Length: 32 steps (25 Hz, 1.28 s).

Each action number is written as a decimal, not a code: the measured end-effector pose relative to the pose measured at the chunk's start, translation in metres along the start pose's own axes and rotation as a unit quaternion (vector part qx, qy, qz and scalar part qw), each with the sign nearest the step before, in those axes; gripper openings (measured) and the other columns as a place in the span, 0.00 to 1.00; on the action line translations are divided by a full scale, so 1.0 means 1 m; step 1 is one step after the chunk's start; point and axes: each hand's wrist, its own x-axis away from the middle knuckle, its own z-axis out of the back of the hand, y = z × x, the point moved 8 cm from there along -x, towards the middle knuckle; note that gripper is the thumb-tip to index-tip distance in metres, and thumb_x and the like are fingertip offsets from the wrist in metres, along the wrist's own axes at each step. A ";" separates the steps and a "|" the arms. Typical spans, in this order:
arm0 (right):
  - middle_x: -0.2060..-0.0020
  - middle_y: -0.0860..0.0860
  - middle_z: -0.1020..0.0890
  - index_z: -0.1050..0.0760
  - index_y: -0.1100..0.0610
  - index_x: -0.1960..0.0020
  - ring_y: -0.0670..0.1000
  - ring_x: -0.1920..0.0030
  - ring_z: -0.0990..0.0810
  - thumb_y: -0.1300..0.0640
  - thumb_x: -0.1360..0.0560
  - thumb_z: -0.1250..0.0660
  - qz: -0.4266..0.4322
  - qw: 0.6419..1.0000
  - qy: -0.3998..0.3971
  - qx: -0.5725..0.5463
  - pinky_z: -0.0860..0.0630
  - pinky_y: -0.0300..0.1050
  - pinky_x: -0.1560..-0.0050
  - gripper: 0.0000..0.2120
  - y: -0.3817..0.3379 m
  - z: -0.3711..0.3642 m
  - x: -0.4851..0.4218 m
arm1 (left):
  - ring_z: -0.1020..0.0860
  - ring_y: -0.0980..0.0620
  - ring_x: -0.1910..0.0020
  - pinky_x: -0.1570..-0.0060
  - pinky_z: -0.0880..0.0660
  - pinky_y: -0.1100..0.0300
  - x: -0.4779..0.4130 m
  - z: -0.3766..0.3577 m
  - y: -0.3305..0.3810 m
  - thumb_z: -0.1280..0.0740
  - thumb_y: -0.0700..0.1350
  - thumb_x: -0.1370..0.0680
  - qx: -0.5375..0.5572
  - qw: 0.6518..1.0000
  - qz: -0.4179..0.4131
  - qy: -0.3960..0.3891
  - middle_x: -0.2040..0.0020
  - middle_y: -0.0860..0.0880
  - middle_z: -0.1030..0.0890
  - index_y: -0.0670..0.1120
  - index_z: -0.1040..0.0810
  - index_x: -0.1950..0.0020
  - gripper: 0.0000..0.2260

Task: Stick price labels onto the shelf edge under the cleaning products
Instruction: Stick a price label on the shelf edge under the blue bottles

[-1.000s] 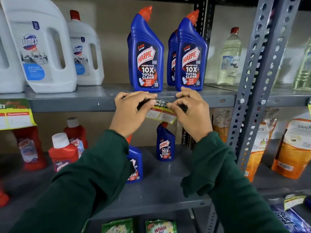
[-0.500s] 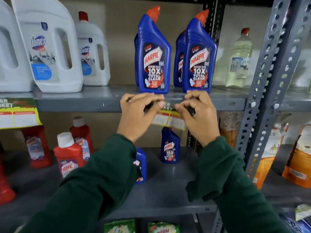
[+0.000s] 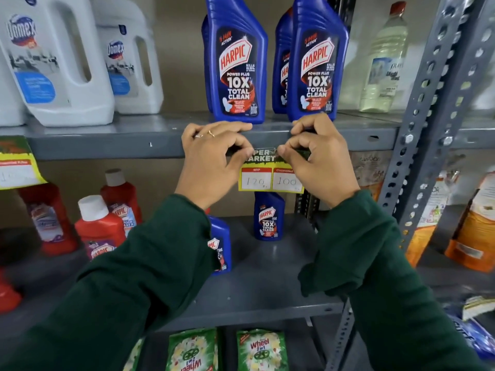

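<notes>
Sleeves in dark green fill the bottom of the view, both your arms reaching up to the shelf edge (image 3: 107,149). Your left hand (image 3: 211,162) and right hand (image 3: 316,162) sit level with each other, each pinching an upper corner of the price label (image 3: 270,172) with curled fingers narrow around the label's green top strip. Thumbs press from the front, other fingertips hook over the shelf lip, likely to brace while you press the strip flat. Label hangs square below the edge, both price boxes readable, top strip against the grey metal, lower part hanging free in front of the gap below. It sits directly under the two blue Harpic bottles (image 3: 235,62), so placement matches product. Judgement: sticking step is nearly done, pressing down the corners is what remains. Another label (image 3: 16,162) is already on the edge far left, under the white Domex jugs (image 3: 56,62). Risk: strip could lift at the middle, which neither hand covers. Behind, a smaller Harpic bottle (image 3: 269,216) stands on the lower shelf.
</notes>
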 end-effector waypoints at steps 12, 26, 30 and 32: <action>0.58 0.56 0.25 0.22 0.64 0.63 0.47 0.58 0.27 0.61 0.30 0.29 -0.053 0.996 0.076 -0.008 0.34 0.22 0.58 0.06 -0.001 0.006 -0.004 | 0.26 0.54 0.52 0.51 0.45 0.58 -0.007 0.000 -0.001 0.35 0.39 0.24 -0.015 0.999 0.015 0.047 0.50 0.53 0.18 0.46 0.24 0.59 0.05; 0.54 0.56 0.18 0.25 0.60 0.50 0.57 0.47 0.25 0.40 0.31 0.38 -0.005 0.990 0.099 0.100 0.48 0.49 0.34 0.23 0.005 -0.009 -0.002 | 0.25 0.46 0.46 0.44 0.45 0.51 -0.003 -0.006 0.003 0.40 0.53 0.23 -0.113 0.990 0.022 0.084 0.50 0.46 0.17 0.46 0.21 0.47 0.15; 0.56 0.56 0.18 0.24 0.59 0.51 0.57 0.50 0.25 0.41 0.30 0.38 0.005 0.988 0.106 0.109 0.42 0.49 0.40 0.22 0.005 -0.006 -0.003 | 0.25 0.45 0.48 0.44 0.45 0.51 -0.002 -0.006 0.002 0.41 0.54 0.24 -0.124 0.987 0.028 0.095 0.52 0.46 0.17 0.45 0.20 0.49 0.15; 0.57 0.56 0.17 0.23 0.59 0.52 0.57 0.52 0.23 0.44 0.29 0.38 0.023 0.988 0.109 0.110 0.40 0.48 0.43 0.19 0.004 -0.006 -0.005 | 0.24 0.44 0.49 0.44 0.45 0.51 -0.004 -0.006 0.003 0.42 0.53 0.24 -0.128 0.987 0.027 0.092 0.53 0.46 0.17 0.45 0.20 0.50 0.16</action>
